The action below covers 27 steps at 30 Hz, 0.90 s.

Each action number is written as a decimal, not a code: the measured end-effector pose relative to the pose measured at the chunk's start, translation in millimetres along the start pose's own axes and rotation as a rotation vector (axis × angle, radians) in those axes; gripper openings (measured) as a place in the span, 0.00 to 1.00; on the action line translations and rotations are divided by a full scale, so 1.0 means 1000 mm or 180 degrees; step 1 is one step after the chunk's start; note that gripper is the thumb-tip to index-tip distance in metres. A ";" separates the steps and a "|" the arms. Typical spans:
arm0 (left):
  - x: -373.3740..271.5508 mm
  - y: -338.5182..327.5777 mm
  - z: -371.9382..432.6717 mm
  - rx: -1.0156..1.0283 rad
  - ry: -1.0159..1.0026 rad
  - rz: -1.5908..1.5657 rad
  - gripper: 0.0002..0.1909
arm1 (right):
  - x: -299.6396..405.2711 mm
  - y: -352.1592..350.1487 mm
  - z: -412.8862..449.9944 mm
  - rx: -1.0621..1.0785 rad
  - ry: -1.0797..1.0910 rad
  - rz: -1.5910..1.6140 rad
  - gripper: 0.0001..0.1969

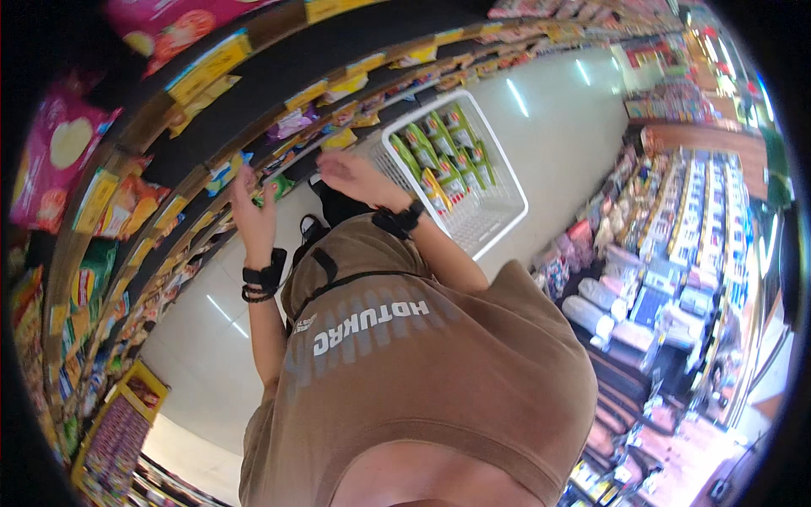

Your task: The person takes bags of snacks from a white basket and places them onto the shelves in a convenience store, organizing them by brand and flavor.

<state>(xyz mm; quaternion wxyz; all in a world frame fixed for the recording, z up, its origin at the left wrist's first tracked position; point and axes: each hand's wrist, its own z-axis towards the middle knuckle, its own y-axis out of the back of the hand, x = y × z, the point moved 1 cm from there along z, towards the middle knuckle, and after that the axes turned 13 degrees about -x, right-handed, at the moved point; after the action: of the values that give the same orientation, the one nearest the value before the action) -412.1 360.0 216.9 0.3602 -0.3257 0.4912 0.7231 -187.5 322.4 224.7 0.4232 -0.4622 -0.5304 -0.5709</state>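
Observation:
My left hand [255, 212] is raised in front of the snack shelf, thumb and fingers apart, with nothing visible in it. A blue and yellow packet [223, 176] is by its fingers, and a green packet [277, 190] shows just beyond the thumb. My right hand [358, 179] reaches forward with loosely bent, blurred fingers; nothing shows in its grasp. It is between the shelf and a white plastic basket [500, 231]. Inside the basket stand several green packets [437, 136] and a yellow packet [436, 189].
Snack shelves [253, 101] with yellow price tags curve along the left and top. At lower left is a yellow display bin [120, 424] of small packs. Across the pale tiled floor [557, 108], a rack of packaged goods [678, 234] lines the right side.

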 end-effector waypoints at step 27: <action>-0.061 -0.256 -0.140 0.4150 -0.1601 0.0725 0.20 | -0.239 0.153 -0.184 -0.1726 -0.1720 -0.2348 0.16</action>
<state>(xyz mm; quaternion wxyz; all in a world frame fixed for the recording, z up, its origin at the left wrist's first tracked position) -147.7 281.8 102.8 0.5065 0.1867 0.7570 0.3681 -2.2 125.1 22.4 -0.0921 -0.4683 -0.5812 -0.6591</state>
